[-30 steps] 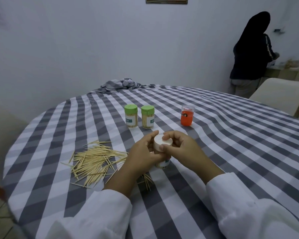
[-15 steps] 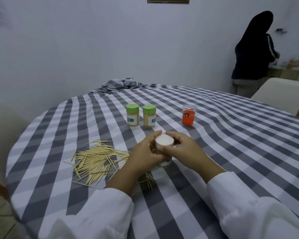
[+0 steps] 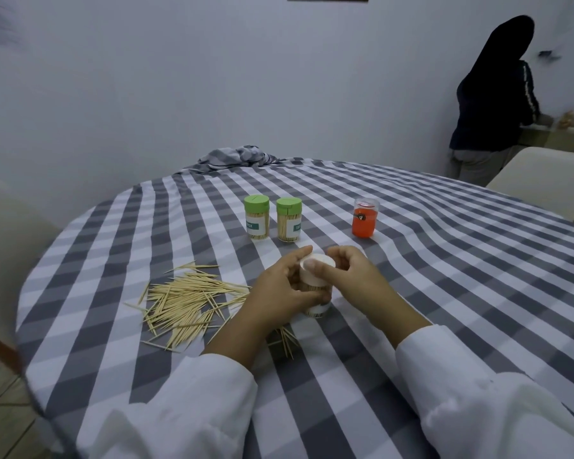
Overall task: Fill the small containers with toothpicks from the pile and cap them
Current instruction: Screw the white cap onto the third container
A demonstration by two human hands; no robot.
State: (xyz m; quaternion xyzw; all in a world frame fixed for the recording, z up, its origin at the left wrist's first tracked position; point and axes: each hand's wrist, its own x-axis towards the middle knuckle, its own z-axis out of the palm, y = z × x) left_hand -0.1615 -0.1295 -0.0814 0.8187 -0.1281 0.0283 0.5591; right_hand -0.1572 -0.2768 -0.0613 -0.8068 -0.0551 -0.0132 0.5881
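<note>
Table edge: the checked tablecloth (image 3: 444,293) curves away left of the toothpick pile (image 3: 186,299); bare cloth lies right of the hands.
Left hand (image 3: 279,293): fingers wrapped round the white-capped container (image 3: 315,283), just right of the pile.
Right hand (image 3: 355,279): thumb and fingers pinching its white cap (image 3: 318,263).
Count: two green-capped containers (image 3: 257,221) and one orange jar (image 3: 365,218), beyond the hands.

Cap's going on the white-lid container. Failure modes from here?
1. The white cap looks slightly tilted under the right hand; pressed unevenly, it may seat crooked.
2. The left hand grips the container right beside the toothpick pile, and its forearm lies over a few loose sticks, so a slip could scatter them.
</note>
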